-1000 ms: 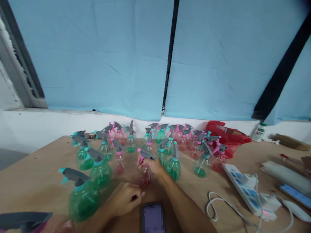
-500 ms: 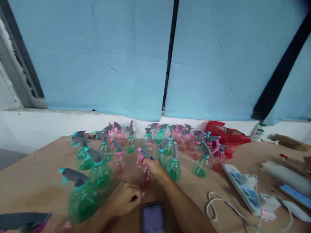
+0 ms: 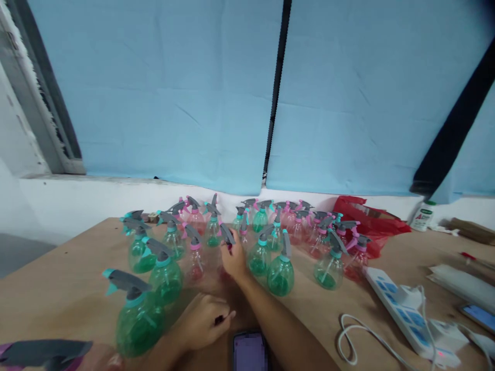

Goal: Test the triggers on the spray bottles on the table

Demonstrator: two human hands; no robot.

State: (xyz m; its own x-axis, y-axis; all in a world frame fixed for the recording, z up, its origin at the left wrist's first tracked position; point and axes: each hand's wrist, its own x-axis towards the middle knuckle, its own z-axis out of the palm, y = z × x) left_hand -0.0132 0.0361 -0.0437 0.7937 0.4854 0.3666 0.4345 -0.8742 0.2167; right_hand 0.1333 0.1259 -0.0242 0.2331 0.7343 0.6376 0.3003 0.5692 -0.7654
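Observation:
My right hand is closed round the neck of a pink spray bottle with a grey trigger head. Most of that bottle's body is hidden behind my hand and blurred. My left hand rests curled near the table's front, fingers folded in and nothing visible in it. A green spray bottle stands left of it, another green spray bottle just behind. A pink spray bottle stands left of my right hand, and a green spray bottle to its right.
Several more pink and green bottles stand along the wall. A phone lies between my forearms. To the right are a power strip with a white cable, a red plastic bag and a white bottle. A grey spray head pokes in lower left.
My right hand has moved slightly farther back with the pink spray bottle, and its head has turned from pointing left to pointing more away from me. My left hand stays curled.

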